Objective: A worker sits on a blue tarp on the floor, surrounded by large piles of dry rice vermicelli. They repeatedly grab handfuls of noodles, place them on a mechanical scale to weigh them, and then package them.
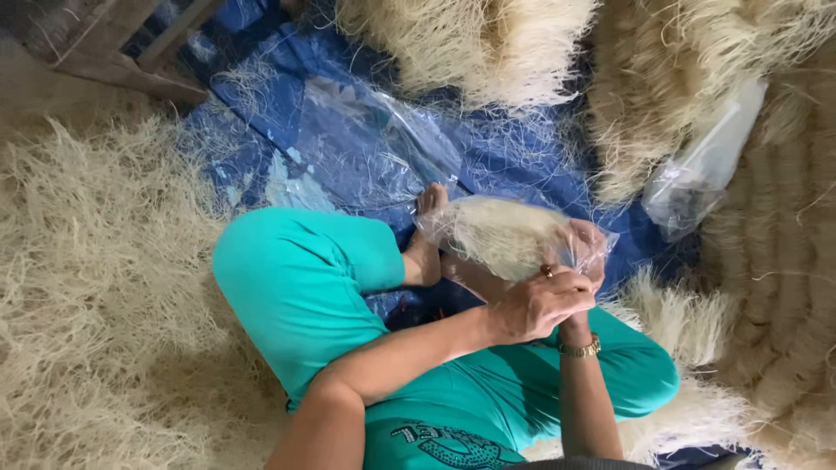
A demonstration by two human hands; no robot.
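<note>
**One bag filled, heaps of noodles still loose**

Most of the floor is covered with pale, dry noodle strands: a wide loose heap spreads on the person's left, folded bundles stack up on the right, and another pile lies ahead. Between them runs a blue plastic sheet with a flat clear sheet on it. A wooden stool leg shows in the far corner.

Judging by how things lie, one portion is already inside a clear bag, which is held above the lap, just past the bare foot. Its mouth does not look sealed yet, and the heaps around suggest much packing is left. A second clear bag, seemingly nearly empty, rests against the bundles on the right.

The left hand is closed, fingers curled and pinching the near edge of the noodle bag. The right hand sits partly behind the plastic, fingers bent around the same end of the bag, gripping it. A gold bracelet circles the right wrist.
</note>
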